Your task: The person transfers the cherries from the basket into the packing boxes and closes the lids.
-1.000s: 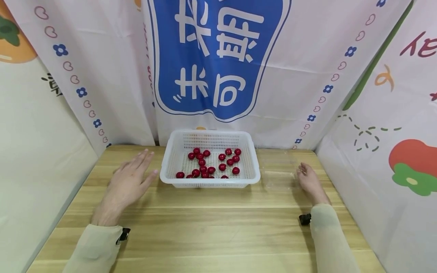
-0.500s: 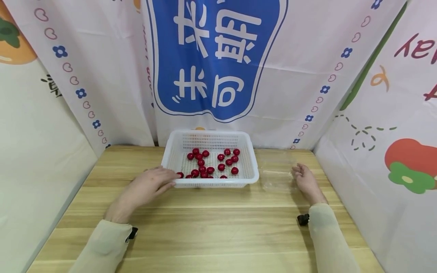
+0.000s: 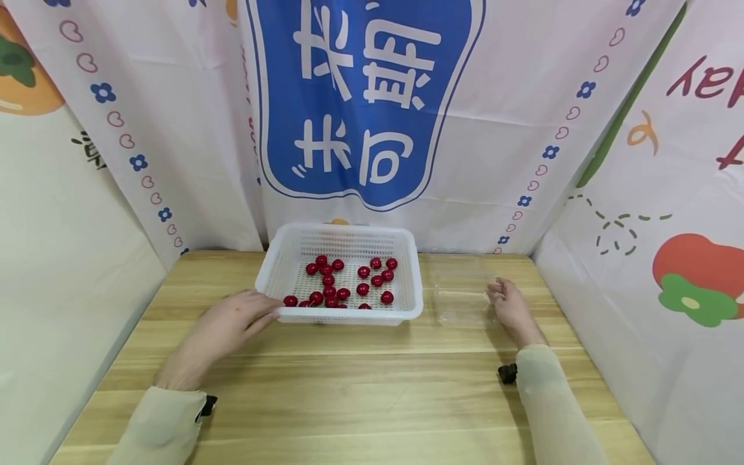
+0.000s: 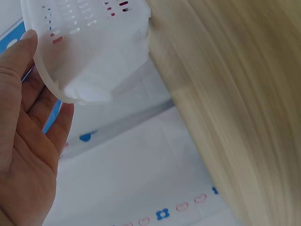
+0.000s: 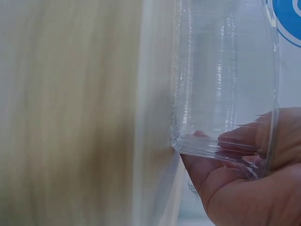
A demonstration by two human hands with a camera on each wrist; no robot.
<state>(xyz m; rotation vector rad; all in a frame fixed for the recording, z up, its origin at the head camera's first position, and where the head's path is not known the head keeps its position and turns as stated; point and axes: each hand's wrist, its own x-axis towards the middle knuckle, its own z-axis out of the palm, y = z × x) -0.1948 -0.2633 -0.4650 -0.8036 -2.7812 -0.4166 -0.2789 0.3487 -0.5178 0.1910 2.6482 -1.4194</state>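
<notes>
A white perforated plastic basket (image 3: 349, 313) stands at the back of the wooden table, with several dark red cherries (image 3: 329, 280) scattered over its floor. My left hand (image 3: 229, 326) grips the basket's left front corner. In the left wrist view, the thumb of that hand (image 4: 28, 136) is at the basket's rim, the other fingers on the rim's far side. To the right is a clear plastic box (image 3: 462, 297), held at its right side by my right hand (image 3: 511, 310). The right wrist view shows some fingers of this hand (image 5: 254, 183) through the transparent wall (image 5: 207, 70).
The wooden table (image 3: 372, 387) spreads out in front of the basket and box. Behind them hangs a white printed curtain (image 3: 465, 161) with a blue panel. White printed sheets (image 3: 70, 258) enclose the left and right sides.
My left hand came over from the left and took hold of the basket's corner. The basket then shifted left. The clear box and my right hand moved slightly left.
</notes>
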